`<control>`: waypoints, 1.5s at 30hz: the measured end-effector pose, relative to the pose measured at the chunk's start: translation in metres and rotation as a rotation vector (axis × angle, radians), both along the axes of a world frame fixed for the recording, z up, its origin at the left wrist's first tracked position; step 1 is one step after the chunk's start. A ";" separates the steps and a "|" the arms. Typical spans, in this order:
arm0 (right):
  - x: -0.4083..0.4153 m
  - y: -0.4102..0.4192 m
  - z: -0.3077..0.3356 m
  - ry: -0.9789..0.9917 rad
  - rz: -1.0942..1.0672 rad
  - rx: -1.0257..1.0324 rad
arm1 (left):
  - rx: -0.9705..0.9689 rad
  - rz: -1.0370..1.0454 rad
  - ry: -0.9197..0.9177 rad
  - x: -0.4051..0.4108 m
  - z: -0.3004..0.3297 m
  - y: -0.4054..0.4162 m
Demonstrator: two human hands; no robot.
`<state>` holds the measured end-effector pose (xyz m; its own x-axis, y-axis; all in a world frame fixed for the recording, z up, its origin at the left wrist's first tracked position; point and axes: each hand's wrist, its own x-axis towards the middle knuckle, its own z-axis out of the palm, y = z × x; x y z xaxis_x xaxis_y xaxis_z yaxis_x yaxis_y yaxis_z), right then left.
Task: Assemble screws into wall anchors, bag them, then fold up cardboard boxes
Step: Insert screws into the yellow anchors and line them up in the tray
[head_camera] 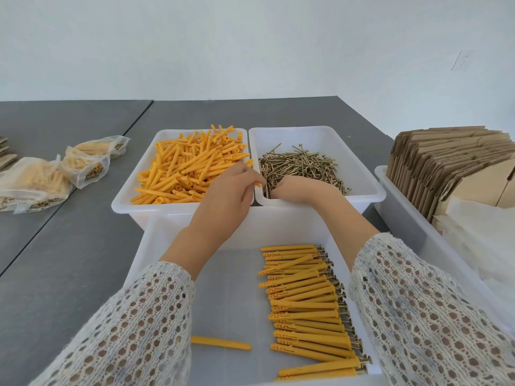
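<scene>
Currently the left hand (223, 201) pinches one yellow anchor (257, 184) at the divide between the trays, ready for loading. Right hand (299, 189) digs, fingers curled, into the screws (301, 165); actual grip hidden. Finished pieces (306, 310) lie aligned in the near tray (156, 240) for bagging.

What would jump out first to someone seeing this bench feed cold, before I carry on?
The bright orange wall anchors heaped in the far-left white tub catch the eye first, with the brassy screws piled in the tub beside them. Next, the neat row of assembled anchors along the right side of the near tub, one loose anchor lying apart. The left hand pinches an anchor; the right hand digs into the screws.
</scene>
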<state>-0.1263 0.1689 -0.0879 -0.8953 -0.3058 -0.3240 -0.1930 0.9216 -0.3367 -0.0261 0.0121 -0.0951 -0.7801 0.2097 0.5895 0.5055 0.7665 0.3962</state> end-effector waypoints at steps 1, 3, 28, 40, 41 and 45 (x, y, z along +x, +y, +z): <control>0.000 -0.001 0.000 -0.002 -0.021 0.010 | -0.011 -0.014 0.009 0.000 0.000 0.000; 0.001 -0.002 -0.002 0.005 -0.047 0.043 | -0.027 -0.017 0.030 0.000 -0.001 0.001; 0.024 0.014 -0.004 0.548 -0.268 -0.498 | 0.037 0.053 0.162 0.006 0.004 -0.001; 0.029 0.011 0.006 0.468 -0.406 -0.981 | 0.363 0.140 -0.042 -0.003 0.002 0.002; 0.029 0.008 0.007 0.433 -0.452 -1.089 | 0.302 0.151 -0.053 -0.004 0.002 0.002; 0.032 -0.004 0.010 0.325 -0.560 -1.316 | 0.197 0.205 -0.095 -0.005 0.007 0.002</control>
